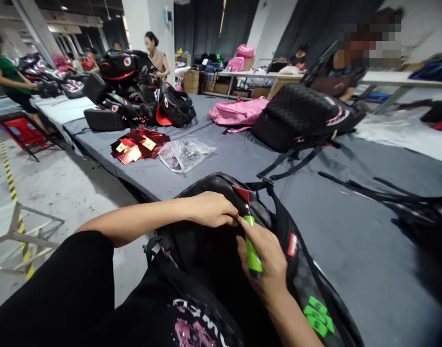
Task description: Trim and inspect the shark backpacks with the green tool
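1. In the head view, the black backpack (202,243) lies open at the near edge of the grey table (365,231), right in front of the person.
2. The left hand (211,210) reaches in from the left across the backpack's opening; its fingers are bent and drawn together, pinching the dark rim. Whether anything small sits between the fingertips I cannot tell.
3. The right hand (267,250) comes up from the near right, its fingers wrapped around a green tool (253,253) that stands tilted, tip to the far side. Its thumb side is close to the left fingertips.
4. Just beyond the tool's tip, a red piece (241,194) shows on the backpack; a red label (292,245) sits on the strap to the right, and a green patch (319,316) lies nearer, on the right side.
5. Farther left on the table are a heap of red tags (137,147) and, just right of it, a clear plastic bag (187,155).
6. Beyond these, black backpacks are piled (134,89) at the far left; a pink bag (239,112) touches a checkered backpack (293,118) at the far right.
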### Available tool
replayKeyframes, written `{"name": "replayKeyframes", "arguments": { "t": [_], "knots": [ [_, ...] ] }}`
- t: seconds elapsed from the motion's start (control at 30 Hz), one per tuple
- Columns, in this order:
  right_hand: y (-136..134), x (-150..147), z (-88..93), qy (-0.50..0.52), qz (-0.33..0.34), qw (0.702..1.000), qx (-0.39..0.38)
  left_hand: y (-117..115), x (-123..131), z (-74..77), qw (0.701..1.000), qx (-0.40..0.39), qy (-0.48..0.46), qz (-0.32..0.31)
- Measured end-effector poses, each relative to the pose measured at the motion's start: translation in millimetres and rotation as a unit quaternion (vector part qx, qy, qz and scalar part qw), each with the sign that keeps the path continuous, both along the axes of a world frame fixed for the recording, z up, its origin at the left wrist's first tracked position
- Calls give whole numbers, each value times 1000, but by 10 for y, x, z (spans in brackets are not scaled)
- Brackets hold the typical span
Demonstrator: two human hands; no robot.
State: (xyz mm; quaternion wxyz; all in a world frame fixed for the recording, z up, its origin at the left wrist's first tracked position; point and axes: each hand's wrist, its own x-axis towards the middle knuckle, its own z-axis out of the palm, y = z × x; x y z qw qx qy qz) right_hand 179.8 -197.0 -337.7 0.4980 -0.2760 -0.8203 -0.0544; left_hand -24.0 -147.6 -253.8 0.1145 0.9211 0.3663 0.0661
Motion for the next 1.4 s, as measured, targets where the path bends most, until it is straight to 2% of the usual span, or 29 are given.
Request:
{"name": "replayKeyframes", "arguments": {
  "t": [0.1,0.17,0.3,0.37,0.47,0.53,0.6,0.77,0.87,1.0,1.1,1.27,1.4],
  "knots": [
    [224,-152,-83,10,-10,1000,23,84,-135,64,988,112,-74,78],
    [292,-177,-102,23,-22,999,24,193,-168,93,974,176,-84,117],
    [273,-257,-108,43,-70,996,-31,568,2,47,988,107,56,100],
    [203,-336,-145,69,-83,992,-66,779,120,-45,986,81,110,90],
    [74,-417,-217,81,-69,990,-96,973,209,-230,984,95,137,54],
    [28,-397,-236,56,-49,992,-104,977,200,-318,983,123,129,31],
    [35,-307,-228,48,-30,992,-117,896,160,-335,982,151,115,23],
    [128,-62,-225,105,6,985,-139,608,91,-187,972,173,157,27],
    [151,-96,-280,153,-14,974,-169,582,122,-175,966,176,189,21],
    [176,-168,-326,231,-72,934,-263,715,219,-312,966,173,188,45],
    [219,-56,-276,173,-82,938,-288,793,280,-403,967,169,182,58],
    [303,204,-61,44,-58,955,-287,818,280,-438,968,168,183,35],
    [381,196,27,-6,-54,956,-288,850,285,-491,967,169,192,25]
  ]
}}
